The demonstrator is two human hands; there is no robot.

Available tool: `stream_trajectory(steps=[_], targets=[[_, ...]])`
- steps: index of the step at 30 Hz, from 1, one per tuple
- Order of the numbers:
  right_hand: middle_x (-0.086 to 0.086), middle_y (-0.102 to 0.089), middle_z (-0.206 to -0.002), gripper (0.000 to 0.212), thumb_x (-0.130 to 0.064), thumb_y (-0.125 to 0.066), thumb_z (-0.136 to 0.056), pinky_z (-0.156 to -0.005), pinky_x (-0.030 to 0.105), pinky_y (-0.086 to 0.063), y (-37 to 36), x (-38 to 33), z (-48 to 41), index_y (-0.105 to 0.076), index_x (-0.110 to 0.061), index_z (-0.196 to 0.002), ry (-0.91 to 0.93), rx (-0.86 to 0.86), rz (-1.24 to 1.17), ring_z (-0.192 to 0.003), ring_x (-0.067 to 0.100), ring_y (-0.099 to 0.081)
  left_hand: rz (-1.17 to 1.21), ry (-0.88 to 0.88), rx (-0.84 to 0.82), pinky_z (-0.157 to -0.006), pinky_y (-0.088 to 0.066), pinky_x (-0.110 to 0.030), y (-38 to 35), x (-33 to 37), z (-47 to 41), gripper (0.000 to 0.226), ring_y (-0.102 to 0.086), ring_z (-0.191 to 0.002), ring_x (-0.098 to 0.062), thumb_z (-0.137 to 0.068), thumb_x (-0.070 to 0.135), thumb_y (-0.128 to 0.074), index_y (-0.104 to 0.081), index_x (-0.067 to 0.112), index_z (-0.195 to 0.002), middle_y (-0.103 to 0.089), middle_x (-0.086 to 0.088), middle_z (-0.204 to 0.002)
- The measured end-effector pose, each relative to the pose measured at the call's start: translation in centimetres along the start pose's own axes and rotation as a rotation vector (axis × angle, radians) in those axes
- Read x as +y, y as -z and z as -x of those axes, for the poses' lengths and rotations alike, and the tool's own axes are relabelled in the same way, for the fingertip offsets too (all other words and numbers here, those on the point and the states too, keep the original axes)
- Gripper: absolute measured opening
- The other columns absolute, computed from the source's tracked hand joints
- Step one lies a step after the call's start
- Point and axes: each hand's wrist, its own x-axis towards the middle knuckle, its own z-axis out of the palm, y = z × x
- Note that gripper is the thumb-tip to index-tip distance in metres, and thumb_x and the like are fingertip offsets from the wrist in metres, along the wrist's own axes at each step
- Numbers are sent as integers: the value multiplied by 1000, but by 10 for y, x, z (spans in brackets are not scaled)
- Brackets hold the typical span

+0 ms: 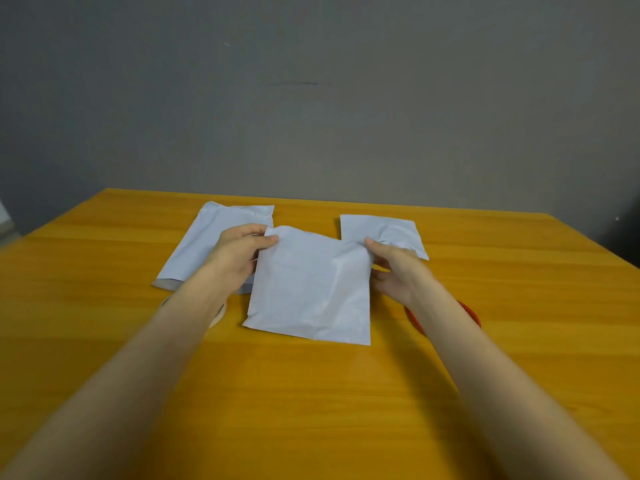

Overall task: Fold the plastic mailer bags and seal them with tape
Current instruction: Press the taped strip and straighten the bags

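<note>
Three pale mailer bags are being counted on the counter (485, 341). The middle bag (311, 289) is being gripped at its far corners by the left hand (239, 252) and right hand (398, 271), fingers pinched on it. A flat bag (197, 247) is lying far left, a folded bag (384, 232) far right.

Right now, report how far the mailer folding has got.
Possibly done: the smaller mailer at back right looks folded; tape not discernible. In hand: left hand and right hand pinch the middle mailer by its far corners. Left: folding and taping it, then the flat mailer behind the left hand.
</note>
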Motion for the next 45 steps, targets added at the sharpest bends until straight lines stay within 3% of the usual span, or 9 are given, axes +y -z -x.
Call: stream_trajectory(steps=[7,13,18,22,26,31,37,40,45], targets=[[3,-68,-99,11,-23,-65,-87,-85,33,-51,-12,-2,6,-66,-13,-90,256,21,44,-98,21,-62,33,-170,289,-89,-53,-40,-13,2,14,7,-63,-98,-26,-80,21,-73,-68,17,-80,-69,-6,-99],[12,-58,-79,24,-23,-63,-89,-72,35,-45,-12,5,11,-65,1,-83,577,54,253,-80,18,-53,37,-375,260,-88,-52,-35,-13,-10,22,14,-60,-106,-20,-88,20,-63,-68,17,-101,-67,0,-108],[2,-69,-88,26,-5,-46,-96,-77,34,-53,-8,-2,17,-69,-10,-84,507,1,107,-93,21,-62,24,-437,82,-80,-53,-20,-1,-4,29,23,-63,-98,-11,-95,8,-50,-65,25,-95,-66,9,-100],[4,-68,-94,12,-6,-57,-92,-81,36,-54,-2,-7,17,-69,-5,-93,512,-22,110,-98,23,-63,-54,-485,102,-83,-54,-23,7,5,26,17,-65,-94,-12,-90,7,-56,-65,15,-102,-67,3,-98],[6,-66,-90,11,-6,-57,-91,-76,37,-54,-3,-11,13,-65,-10,-85,511,-47,89,-92,25,-63,-95,-509,147,-68,-54,-15,5,13,23,12,-64,-81,-13,-87,3,-60,-64,14,-87,-66,4,-85],[3,-71,-81,19,-1,-58,-90,-68,31,-57,-3,-15,11,-58,-17,-100,502,-101,114,-82,19,-68,-61,-527,103,-61,-52,-15,5,17,25,19,-65,-79,-11,-87,4,-61,-59,22,-90,-67,1,-88],[3,-67,-97,10,-6,-64,-88,-68,29,-59,-10,-18,12,-67,-14,-93,596,-38,356,-93,22,-65,-129,-544,154,-67,-52,-21,5,16,25,12,-63,-86,-18,-87,3,-61,-68,13,-90,-67,2,-90],[-3,-67,-92,7,-9,-63,-88,-71,27,-59,-12,-21,14,-69,-12,-89,632,-73,494,-89,14,-64,-124,-553,165,-66,-53,-22,4,18,28,13,-64,-83,-16,-86,4,-62,-68,16,-86,-68,1,-88],[6,-67,-92,8,-2,-64,-84,-63,20,-57,-10,-24,16,-70,-2,-88,652,-54,638,-81,16,-64,-132,-546,176,-62,-53,-15,8,19,30,10,-66,-76,-9,-86,5,-62,-69,12,-87,-69,4,-85]])
